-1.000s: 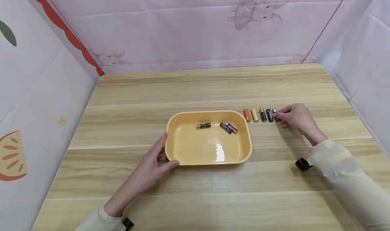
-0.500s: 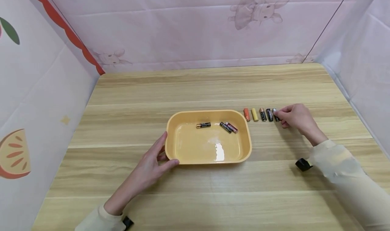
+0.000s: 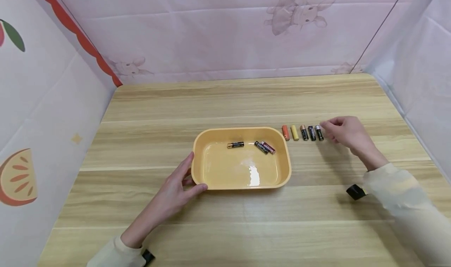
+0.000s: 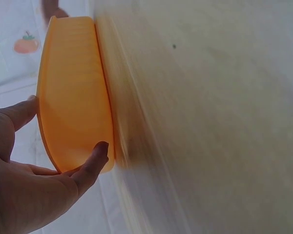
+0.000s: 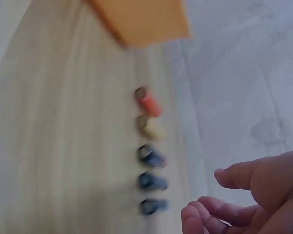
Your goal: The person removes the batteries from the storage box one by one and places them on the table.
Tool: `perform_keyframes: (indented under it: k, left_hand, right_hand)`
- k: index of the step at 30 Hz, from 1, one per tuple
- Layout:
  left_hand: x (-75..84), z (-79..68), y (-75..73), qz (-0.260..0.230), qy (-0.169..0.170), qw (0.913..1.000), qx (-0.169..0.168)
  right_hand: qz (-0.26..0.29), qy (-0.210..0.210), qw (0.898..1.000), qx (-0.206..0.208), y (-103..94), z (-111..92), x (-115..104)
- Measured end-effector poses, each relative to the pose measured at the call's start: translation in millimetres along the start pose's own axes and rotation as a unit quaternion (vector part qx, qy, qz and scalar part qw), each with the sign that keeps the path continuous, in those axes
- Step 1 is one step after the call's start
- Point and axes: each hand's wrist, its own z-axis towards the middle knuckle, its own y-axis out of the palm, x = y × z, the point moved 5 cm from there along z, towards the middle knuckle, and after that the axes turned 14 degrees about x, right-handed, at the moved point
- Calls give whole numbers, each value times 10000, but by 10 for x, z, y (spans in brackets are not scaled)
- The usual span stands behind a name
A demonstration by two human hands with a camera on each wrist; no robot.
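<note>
My left hand [image 3: 172, 190] grips the near left corner of a yellow plastic bin [image 3: 225, 186]. Its thumb lies along the near rim, its fingers at the end wall; the left wrist view shows fingertips on the bin's outer wall [image 4: 73, 92]. To the right of the bin, several AA batteries lie in a row: an orange battery [image 3: 285, 132], a yellow battery [image 3: 294, 132], a black-and-copper battery [image 3: 304, 132], a dark battery [image 3: 311, 133] and a black-and-silver battery [image 3: 319, 132]. My right hand [image 3: 349, 134] hovers just right of the last one, thumb and fingers apart, holding nothing.
Inside the bin lie a black-and-gold battery [image 3: 235, 145], a dark battery [image 3: 261, 147] and a dark red battery [image 3: 268, 147], the last two side by side. The wooden table [image 3: 225, 228] meets a pink patterned curtain [image 3: 211, 40] behind.
My right hand has let go of the black-and-silver battery at the row's right end and moved slightly up and right. My left hand and the bin stay in place.
</note>
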Motion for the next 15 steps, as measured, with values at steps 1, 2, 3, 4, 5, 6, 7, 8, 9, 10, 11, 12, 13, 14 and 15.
perform_keyframes:
  k: [1,2,3,4,5,6,7,8,9,10,11,12,13,14,15]
  left_hand:
    - [0,0,0,-7,13,10000,-3]
    - [-1,-1,-1,-37,34,10000,-11]
    - [-1,-1,-1,-71,57,10000,-21]
    - [-1,-2,-2,-106,86,9999,-31]
    - [0,-3,-3,-141,118,9998,-39]
    - [0,-4,-5,-164,148,9997,-42]
    - [0,-5,-5,-186,175,9997,-49]
    - [0,-5,-6,-208,194,9996,-56]
    - [-1,-5,-7,-205,207,9996,-54]
    - [0,-5,-8,-198,217,9996,-45]
    - [-1,-4,-7,-177,222,9996,-33]
    - [-2,-3,-6,-164,220,9996,-25]
    - [-4,-3,-5,-161,210,9996,-19]
    - [-5,-3,-4,-156,200,9997,-12]
    - [-5,-3,-3,-153,187,9997,-4]
  right_hand:
    - [25,-81,10000,13,-29,-10,-76]
    - [65,-154,9999,11,-56,-21,-163]
    - [136,-210,9997,-32,-80,-33,-253]
    - [172,-280,9994,-73,-100,-50,-356]
    - [225,-334,9991,-117,-112,-69,-464]
    - [278,-398,9987,-183,-120,-89,-571]
    - [333,-454,9981,-244,-121,-113,-681]
    - [369,-519,9975,-317,-115,-137,-787]
    - [435,-590,9965,-398,-96,-161,-890]
    - [485,-653,9956,-463,-70,-187,-994]
    - [514,-704,9948,-529,-39,-212,-1088]
    - [548,-756,9937,-613,0,-234,-1175]
    - [539,-817,9929,-676,44,-258,-1260]
    - [527,-873,9919,-753,97,-279,-1338]
    - [539,-911,9909,-832,158,-298,-1409]
